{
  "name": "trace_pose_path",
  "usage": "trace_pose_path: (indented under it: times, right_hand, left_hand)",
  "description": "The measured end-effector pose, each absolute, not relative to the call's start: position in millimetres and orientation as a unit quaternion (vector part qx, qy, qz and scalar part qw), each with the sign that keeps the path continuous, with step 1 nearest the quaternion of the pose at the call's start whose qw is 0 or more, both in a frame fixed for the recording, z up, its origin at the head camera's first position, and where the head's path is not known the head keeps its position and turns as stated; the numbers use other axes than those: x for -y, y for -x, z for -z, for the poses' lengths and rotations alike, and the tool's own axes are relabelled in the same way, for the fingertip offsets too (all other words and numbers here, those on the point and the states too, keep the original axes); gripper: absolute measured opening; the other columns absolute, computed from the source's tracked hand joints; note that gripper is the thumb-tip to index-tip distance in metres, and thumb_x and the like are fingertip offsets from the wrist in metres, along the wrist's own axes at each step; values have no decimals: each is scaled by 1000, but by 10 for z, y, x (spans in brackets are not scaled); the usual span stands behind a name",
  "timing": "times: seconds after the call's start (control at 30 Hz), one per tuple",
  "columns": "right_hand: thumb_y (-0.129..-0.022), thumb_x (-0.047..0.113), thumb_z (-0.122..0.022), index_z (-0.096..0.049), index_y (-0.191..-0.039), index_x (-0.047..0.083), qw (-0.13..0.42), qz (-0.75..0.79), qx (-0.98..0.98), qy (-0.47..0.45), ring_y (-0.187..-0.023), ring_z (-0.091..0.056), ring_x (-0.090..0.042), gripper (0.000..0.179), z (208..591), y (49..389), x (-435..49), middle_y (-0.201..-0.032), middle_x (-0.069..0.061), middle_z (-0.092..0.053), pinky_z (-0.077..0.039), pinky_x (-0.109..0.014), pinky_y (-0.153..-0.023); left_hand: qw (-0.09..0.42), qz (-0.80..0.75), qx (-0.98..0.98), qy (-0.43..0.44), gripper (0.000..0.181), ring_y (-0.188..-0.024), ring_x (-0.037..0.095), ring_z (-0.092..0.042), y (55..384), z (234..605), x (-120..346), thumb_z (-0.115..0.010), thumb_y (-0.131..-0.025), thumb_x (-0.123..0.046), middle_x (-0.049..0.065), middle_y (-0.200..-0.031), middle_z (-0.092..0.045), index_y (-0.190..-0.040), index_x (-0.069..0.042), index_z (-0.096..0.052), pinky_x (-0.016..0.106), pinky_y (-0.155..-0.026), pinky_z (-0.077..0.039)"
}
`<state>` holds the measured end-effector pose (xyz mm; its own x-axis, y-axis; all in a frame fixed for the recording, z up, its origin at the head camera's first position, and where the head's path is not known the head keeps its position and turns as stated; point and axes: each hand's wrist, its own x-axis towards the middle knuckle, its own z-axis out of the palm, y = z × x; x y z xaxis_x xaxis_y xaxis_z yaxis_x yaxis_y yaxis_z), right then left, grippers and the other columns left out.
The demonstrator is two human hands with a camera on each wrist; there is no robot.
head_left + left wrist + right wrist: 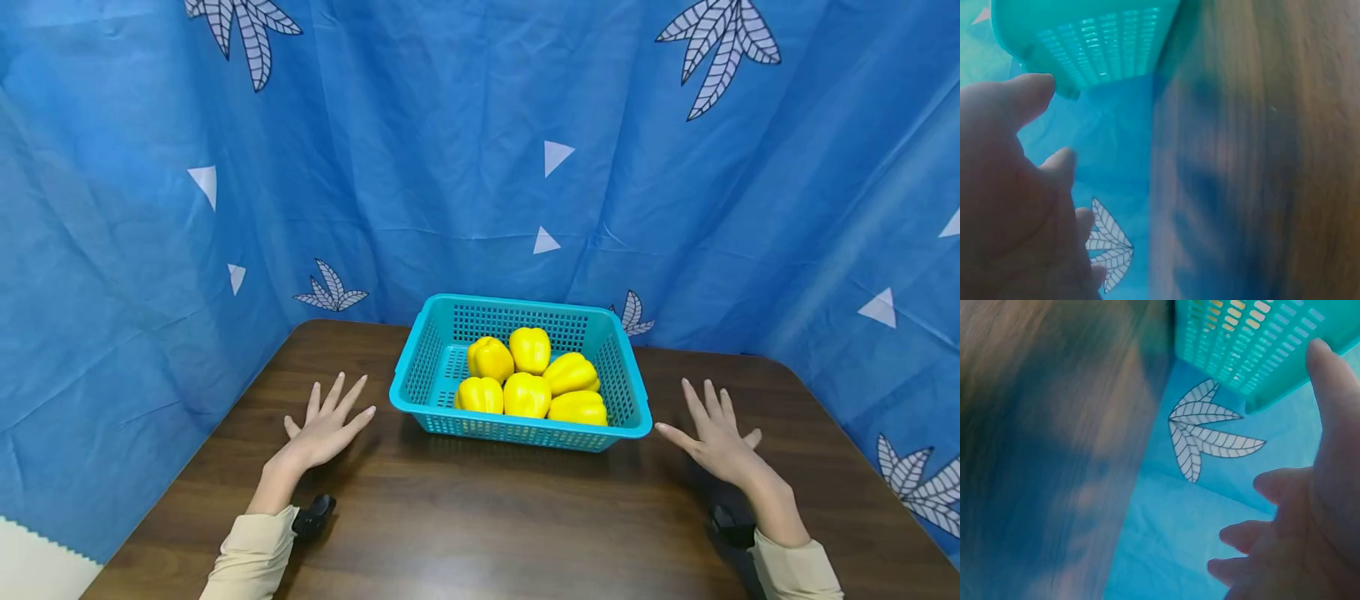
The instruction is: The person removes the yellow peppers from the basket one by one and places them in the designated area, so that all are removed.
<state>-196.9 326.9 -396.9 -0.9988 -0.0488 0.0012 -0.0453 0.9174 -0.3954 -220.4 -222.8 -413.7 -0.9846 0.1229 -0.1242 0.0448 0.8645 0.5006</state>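
Note:
Toward the back of the table stands a turquoise plastic basket (517, 429) with perforated walls. Inside it several yellow bell peppers (527, 395) lie grouped toward the middle and right, leaving its left floor bare. My left hand (324, 432) is spread above the table to the left of the basket, holding nothing. On the other side, my right hand (720, 442) is also spread and holds nothing, its thumb pointing at the basket's right front corner. Both wrist views show the basket's end walls (1104, 47) beyond the thumbs, with the hands' shadows on the wood.
The brown wooden table (510, 517) has rounded back corners. A blue curtain (450, 167) with white leaf and triangle prints hangs behind it and along both sides. Black wrist devices (313, 517) sit by the cream sleeves (255, 550).

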Motion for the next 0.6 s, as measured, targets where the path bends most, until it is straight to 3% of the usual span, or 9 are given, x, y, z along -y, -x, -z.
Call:
trace_pose_path:
  times: [0.17, 0.37, 0.47, 0.6]
  right_hand:
    - [-90, 48, -54, -21, -148, 4, -73, 183, -979, 55, -137, -10, -55, 80, 3909, 1978, -3211, -148, -36, -18, -12, -82, -88]
    - [-85, 20, -67, -52, -128, -3, -253, 175, -945, 112, -117, -46, -49, 51, 3895, 1987, -3138, -128, -31, -51, -34, -69, -83]
    - [-80, 8, -69, -57, -121, -4, -317, 192, -918, 138, -110, -52, -47, 44, 3884, 1994, -3106, -120, -29, -57, -39, -65, -84]
    - [-79, 3, -68, -59, -119, -4, -336, 218, -904, 150, -109, -52, -46, 41, 3849, 1993, -3056, -117, -28, -59, -39, -63, -87]
  left_hand:
    - [93, -338, -933, -84, 63, -142, 47, 13, 2224, 4126, 2167, -27, -98, -52, 17, -159, 5, -152, -24, -8, 80, -97, 5]
    - [58, -493, -852, -166, 53, -145, 43, 0, 2277, 4161, 1964, -21, -104, -32, 16, -159, -1, -152, -20, -2, 72, -107, -9]
    - [71, -564, -804, -177, 51, -145, 44, -3, 2283, 4186, 1847, -15, -104, -33, 15, -159, 1, -152, -21, -1, 73, -104, -16]
    - [95, -631, -751, -169, 51, -144, 47, -1, 2251, 4217, 1723, -13, -103, -39, 15, -157, 8, -150, -21, -2, 73, -103, -20]
